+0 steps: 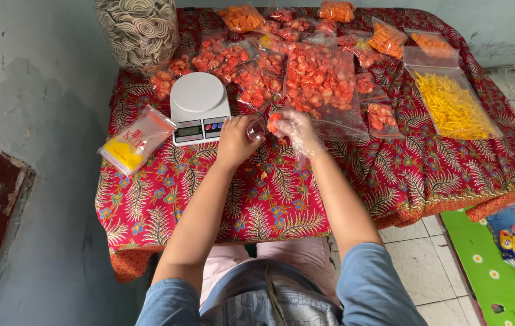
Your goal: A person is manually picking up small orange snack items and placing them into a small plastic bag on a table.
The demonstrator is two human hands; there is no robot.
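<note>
My left hand holds a small clear plastic bag by its mouth, just right of the white kitchen scale. My right hand, in a thin clear glove, pinches a few orange-red crackers at the bag's opening. Right behind my hands lies a large clear bag of the same orange-red crackers. Both forearms reach over the red patterned cloth on the low table.
Several small filled bags of red and orange snacks crowd the back of the table. A big bag of yellow sticks lies at right, a pack of empty bags with a yellow label at left. A sack of spiral crackers stands at the back left.
</note>
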